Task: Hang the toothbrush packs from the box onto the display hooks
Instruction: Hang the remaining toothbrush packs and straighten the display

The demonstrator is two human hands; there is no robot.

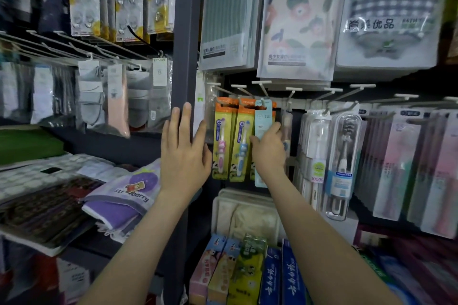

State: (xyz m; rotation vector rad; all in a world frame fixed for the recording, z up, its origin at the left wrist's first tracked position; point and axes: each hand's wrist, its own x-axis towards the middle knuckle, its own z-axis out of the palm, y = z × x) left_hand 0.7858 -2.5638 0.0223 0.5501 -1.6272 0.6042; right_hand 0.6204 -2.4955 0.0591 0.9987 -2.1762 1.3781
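1. Although the box cannot be made out anywhere in the frame, the rack fills its centre and right: a dark upright post [184, 57] runs from top to bottom at centre. Just right of it, at mid-height, a row of white display hooks [293, 89] juts towards the camera.
2. Orange-and-yellow toothbrush packs [223, 141] already hang side by side just right of centre.
3. A pale blue toothbrush pack [263, 119] stands upright against their right edge, partly covering them. Its top is close under a hook (whether the hang hole is on the wire cannot be told).
4. The right hand [269, 151] grips this pack at about mid-height, fingers curled round its right edge. The left hand [183, 153] holds nothing and lies flat with straight fingers against the post.
5. The pack looks light and thin, probably card with a clear blister. It is likely stiff enough lengthwise but prone to bend at the top, and the glossy face may slip.
6. The surest hold is probably a pinch near the top, just under the hang hole, so the card stays flat while it goes onto the hook.
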